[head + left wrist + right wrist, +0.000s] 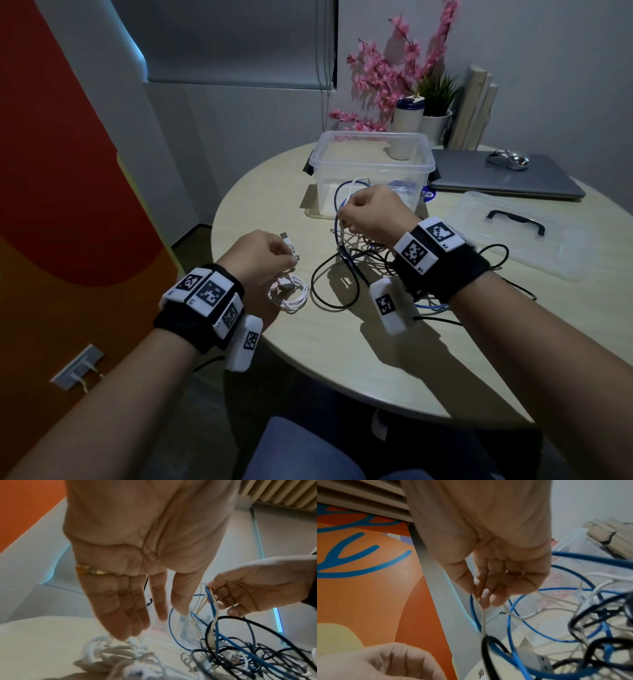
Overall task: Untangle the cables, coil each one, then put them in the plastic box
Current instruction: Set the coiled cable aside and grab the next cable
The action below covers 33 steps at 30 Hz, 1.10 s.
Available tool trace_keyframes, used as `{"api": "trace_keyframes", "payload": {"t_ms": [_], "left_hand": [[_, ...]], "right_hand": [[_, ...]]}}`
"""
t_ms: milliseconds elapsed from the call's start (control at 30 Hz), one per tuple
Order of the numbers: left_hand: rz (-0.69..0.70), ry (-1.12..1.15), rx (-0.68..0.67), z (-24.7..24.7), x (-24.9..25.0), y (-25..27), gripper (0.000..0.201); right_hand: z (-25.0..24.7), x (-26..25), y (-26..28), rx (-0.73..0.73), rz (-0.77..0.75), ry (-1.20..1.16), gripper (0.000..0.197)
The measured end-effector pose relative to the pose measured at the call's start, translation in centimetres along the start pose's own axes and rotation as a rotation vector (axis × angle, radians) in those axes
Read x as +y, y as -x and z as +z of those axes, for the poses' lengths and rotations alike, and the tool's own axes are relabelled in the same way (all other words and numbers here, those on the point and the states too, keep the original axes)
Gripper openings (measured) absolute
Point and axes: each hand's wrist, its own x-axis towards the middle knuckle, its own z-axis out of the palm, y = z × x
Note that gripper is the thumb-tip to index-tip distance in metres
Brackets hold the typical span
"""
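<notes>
Tangle: black, blue and white cables knotted together at the table's centre, just in front of the plastic box, which stands at 12 o'clock with its top open.
White coil: a loosely wound white cable lies at 9 o'clock of the tangle, apart from it.
Right hand: right hand pinches a white and a blue strand together between thumb and fingers, lifted above the tangle.
Left hand: left hand has its fingers curled on the plug end of the white coil in the head view; the wrist view shows the fingers nearly straight, so the grip looks light.
Risk: pulling two strands at once could tighten the knot, or drag the whole tangle toward the box.
Risk: a light hold may let the coil spring open.
Nearby: lid at 3 o'clock, laptop at 2.
</notes>
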Motion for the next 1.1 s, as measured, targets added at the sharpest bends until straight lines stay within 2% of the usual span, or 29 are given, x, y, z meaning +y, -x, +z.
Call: {"api": "trace_keyframes", "payload": {"t_ms": [100,200,333,400,533,600,867,1000,1100], "left_hand": [[0.108,0.109,0.058,1.3,1.7,-0.4,0.013],[0.202,0.226,0.005,3.3,3.6,-0.6,0.023],[0.260,0.203,0.052,5.0,5.4,-1.2,0.006],[0.274,0.194,0.061,5.2,5.9,-1.6,0.011],[0.325,0.321,-0.089,5.5,6.9,-1.5,0.017],[0.333,0.351,-0.109,5.9,7.3,-1.4,0.014],[0.285,0.164,-0.153,5.9,7.9,-2.2,0.012],[0.374,0.109,-0.131,6.4,8.7,-2.2,0.010],[0.434,0.066,-0.165,6.8,9.1,-1.9,0.013]], "right_hand": [[-1.2,-0.4,0.1,-0.008,-0.006,-0.083,0.026],[-2.4,-0.8,0.5,-0.021,-0.039,-0.186,0.027],[-3.8,-1.2,1.0,-0.079,-0.056,-0.364,0.024],[-4.5,-1.2,1.1,-0.091,-0.046,-0.447,0.022],[-5.5,-0.9,1.1,-0.075,-0.016,-0.584,0.019],[-5.9,-0.7,1.1,-0.062,-0.015,-0.630,0.018],[-7.1,0.7,0.7,0.053,-0.035,-0.729,0.012],[-6.9,1.1,0.7,0.059,-0.014,-0.784,0.011],[-7.0,1.1,1.0,0.042,-0.009,-0.840,0.011]]}}
